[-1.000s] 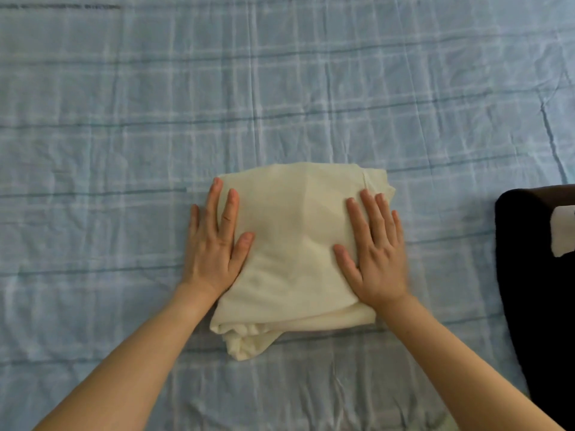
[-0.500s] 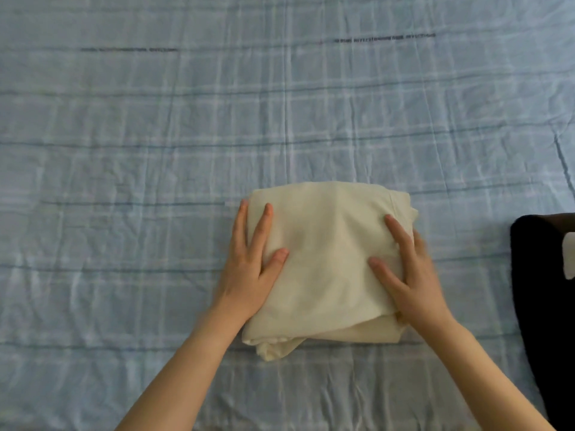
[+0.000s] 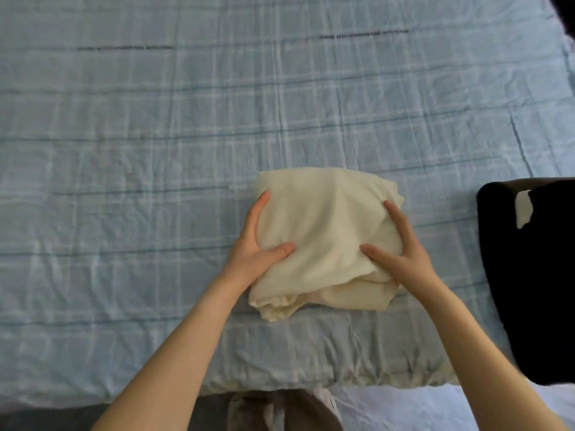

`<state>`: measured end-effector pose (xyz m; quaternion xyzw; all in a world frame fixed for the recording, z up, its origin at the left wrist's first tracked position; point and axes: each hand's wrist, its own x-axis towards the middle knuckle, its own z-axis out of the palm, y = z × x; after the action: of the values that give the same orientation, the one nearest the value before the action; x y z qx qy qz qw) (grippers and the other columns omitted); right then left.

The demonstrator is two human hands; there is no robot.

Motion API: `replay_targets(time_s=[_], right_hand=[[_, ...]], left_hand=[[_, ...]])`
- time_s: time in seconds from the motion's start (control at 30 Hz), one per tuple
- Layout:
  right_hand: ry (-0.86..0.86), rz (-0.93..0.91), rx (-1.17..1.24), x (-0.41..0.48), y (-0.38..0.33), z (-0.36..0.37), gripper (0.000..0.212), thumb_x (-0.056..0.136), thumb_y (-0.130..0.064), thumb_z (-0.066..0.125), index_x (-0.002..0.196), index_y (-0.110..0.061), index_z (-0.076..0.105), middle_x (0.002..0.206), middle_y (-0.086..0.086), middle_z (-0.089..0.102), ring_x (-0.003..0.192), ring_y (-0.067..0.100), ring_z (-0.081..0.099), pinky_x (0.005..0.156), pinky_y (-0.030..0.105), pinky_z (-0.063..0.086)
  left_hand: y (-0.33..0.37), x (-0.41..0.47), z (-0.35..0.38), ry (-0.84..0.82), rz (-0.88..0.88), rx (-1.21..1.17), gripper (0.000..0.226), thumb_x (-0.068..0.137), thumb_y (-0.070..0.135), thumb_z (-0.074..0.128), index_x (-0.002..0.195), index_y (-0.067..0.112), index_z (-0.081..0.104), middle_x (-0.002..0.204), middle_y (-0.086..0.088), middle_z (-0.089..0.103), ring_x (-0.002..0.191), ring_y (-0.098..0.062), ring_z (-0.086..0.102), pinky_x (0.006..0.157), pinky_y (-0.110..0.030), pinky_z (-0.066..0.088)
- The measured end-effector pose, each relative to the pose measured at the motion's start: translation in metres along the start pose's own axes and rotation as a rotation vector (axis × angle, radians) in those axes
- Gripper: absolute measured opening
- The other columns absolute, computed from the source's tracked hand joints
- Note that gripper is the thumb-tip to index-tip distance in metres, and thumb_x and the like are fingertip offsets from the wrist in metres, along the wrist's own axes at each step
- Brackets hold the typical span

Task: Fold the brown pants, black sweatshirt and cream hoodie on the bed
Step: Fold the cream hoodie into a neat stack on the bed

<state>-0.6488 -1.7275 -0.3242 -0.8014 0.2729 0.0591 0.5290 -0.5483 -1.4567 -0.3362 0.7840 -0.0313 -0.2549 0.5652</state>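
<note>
Now left hand (image 3: 253, 244) and right hand (image 3: 401, 253) each clasp side of cream hoodie (image 3: 323, 231); loose lower layers may spill if lifted unevenly.

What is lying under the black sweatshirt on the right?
A thin strip, probably the brown pants, shows along the far edge of the black sweatshirt. The rest is covered.

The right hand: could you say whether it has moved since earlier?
Yes: the right hand slid from the cream hoodie's top to its edge nearer the black sweatshirt.
</note>
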Motion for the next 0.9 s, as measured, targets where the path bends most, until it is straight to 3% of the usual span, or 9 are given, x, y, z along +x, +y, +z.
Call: replay_targets(time_s=[0.07,0.13,0.23,0.3,0.37,0.53,0.63,0.73,0.9], right_hand=[[-0.009,0.053,0.102,-0.031,-0.010,-0.001,0.083,0.075,-0.022,0.086,0.140,-0.051,0.044,0.136,-0.025,0.049,0.123,-0.001,0.049,0.092,0.008,0.037],[0.006,0.093,0.186,-0.074,-0.015,0.000,0.077,0.074,-0.020,0.087,0.135,-0.051,0.050,0.137,-0.020,0.052,0.118,-0.001,0.054,0.092,0.012,0.041],[0.048,0.125,0.307,-0.151,-0.030,0.002,0.075,0.071,-0.024,0.088,0.128,-0.059,0.053,0.127,-0.034,0.054,0.105,-0.020,0.054,0.076,0.003,0.047],[0.102,0.141,0.401,-0.198,-0.044,0.001,0.075,0.068,-0.028,0.089,0.127,-0.060,0.055,0.117,-0.041,0.058,0.100,-0.020,0.057,0.072,0.003,0.049],[0.187,0.144,0.492,-0.236,-0.060,-0.003,0.073,0.067,-0.027,0.089,0.124,-0.059,0.058,0.111,-0.045,0.058,0.097,-0.019,0.059,0.069,0.004,0.049],[0.331,0.078,0.580,-0.316,-0.104,-0.024,0.068,0.072,-0.025,0.087,0.122,-0.061,0.059,0.122,-0.038,0.054,0.101,-0.015,0.059,0.071,0.010,0.053],[0.376,0.073,0.591,-0.353,-0.123,-0.038,0.067,0.075,-0.032,0.085,0.124,-0.065,0.054,0.135,-0.029,0.047,0.116,0.001,0.055,0.089,0.026,0.053],[0.429,0.080,0.592,-0.379,-0.134,-0.051,0.065,0.075,-0.037,0.084,0.124,-0.066,0.053,0.140,-0.023,0.044,0.124,0.012,0.050,0.105,0.043,0.048],[0.520,0.054,0.617,-0.406,-0.124,-0.087,0.065,0.075,-0.025,0.085,0.120,-0.064,0.059,0.130,-0.025,0.055,0.111,0.000,0.060,0.094,0.028,0.055]], left_hand=[[0.014,-0.019,-0.007,-0.023,0.012,-0.021,0.098,0.069,0.012,0.087,0.139,0.052,0.032,0.130,0.038,0.041,0.117,0.015,0.048,0.091,0.000,0.036],[0.026,-0.049,-0.017,-0.048,-0.016,-0.017,0.096,0.070,0.006,0.085,0.143,0.042,0.035,0.134,0.030,0.042,0.125,0.003,0.047,0.094,-0.002,0.035],[0.051,-0.106,-0.035,-0.109,-0.048,-0.006,0.094,0.071,0.012,0.086,0.143,0.050,0.037,0.131,0.035,0.040,0.115,0.016,0.049,0.084,0.001,0.040],[0.072,-0.138,-0.045,-0.140,-0.014,0.027,0.094,0.071,0.016,0.086,0.141,0.053,0.037,0.132,0.037,0.037,0.113,0.021,0.046,0.081,0.002,0.039],[0.095,-0.165,-0.052,-0.159,0.034,0.066,0.094,0.071,0.020,0.086,0.142,0.053,0.035,0.135,0.035,0.037,0.119,0.013,0.044,0.085,0.001,0.037],[0.157,-0.216,-0.058,-0.198,0.186,0.138,0.096,0.067,0.027,0.089,0.136,0.062,0.032,0.134,0.036,0.036,0.117,0.019,0.041,0.083,0.004,0.034],[0.191,-0.239,-0.058,-0.223,0.253,0.191,0.098,0.063,0.036,0.088,0.136,0.065,0.031,0.137,0.019,0.040,0.116,-0.005,0.048,0.095,-0.016,0.037],[0.212,-0.256,-0.054,-0.261,0.269,0.226,0.095,0.065,0.041,0.086,0.134,0.071,0.028,0.139,0.010,0.038,0.115,-0.014,0.047,0.100,-0.032,0.039],[0.235,-0.273,-0.016,-0.298,0.293,0.227,0.096,0.059,0.045,0.085,0.132,0.073,0.028,0.141,0.010,0.039,0.115,-0.012,0.047,0.096,-0.029,0.038]])
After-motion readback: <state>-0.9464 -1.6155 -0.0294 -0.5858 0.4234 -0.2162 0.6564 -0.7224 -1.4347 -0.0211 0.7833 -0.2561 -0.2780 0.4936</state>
